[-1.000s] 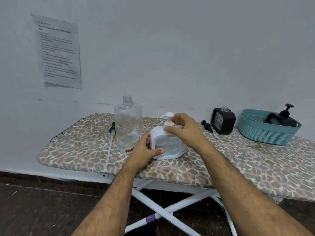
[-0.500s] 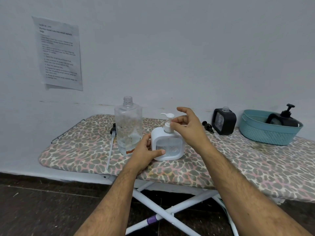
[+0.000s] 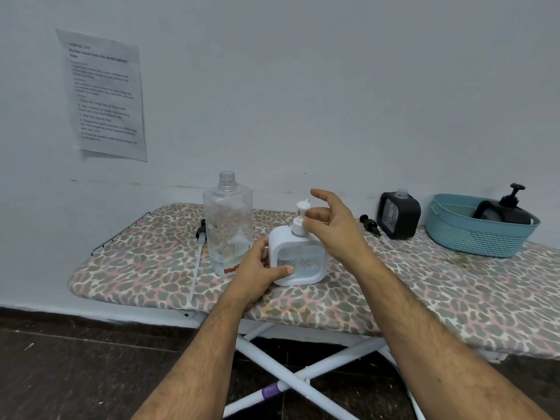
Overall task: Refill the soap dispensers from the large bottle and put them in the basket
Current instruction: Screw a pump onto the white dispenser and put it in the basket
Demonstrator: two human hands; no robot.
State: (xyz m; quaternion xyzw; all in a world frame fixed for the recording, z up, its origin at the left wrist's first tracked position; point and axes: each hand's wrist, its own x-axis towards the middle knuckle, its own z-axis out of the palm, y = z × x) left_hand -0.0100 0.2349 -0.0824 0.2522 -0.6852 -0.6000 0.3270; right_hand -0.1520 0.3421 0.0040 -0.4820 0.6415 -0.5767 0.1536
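White square plastic soap dispenser with clear front window, standing upright on the leopard-print ironing board; the left hand grips its lower left side, thumb laid across the front edge. White pump head, seated in the neck, just left of the right hand's fingertips; those fingers are loosely spread beside the collar, and whether they touch or pinch it cannot be told. Judged step: screwing the pump down. Best done with the left grip firm so the body does not spin, the collar turned squarely until snug, and the spout left pointing clear of the hand. Tall clear plastic bottle, uncapped, just beyond the left fingers. Black square dispenser, open-necked, well right of the right fingers, with a loose black pump beside it. Teal plastic basket further right, already holding a black pump dispenser. Printed paper sheet taped to the wall; its text is too blurred to read. A small orange label low on the clear bottle is likewise illegible.
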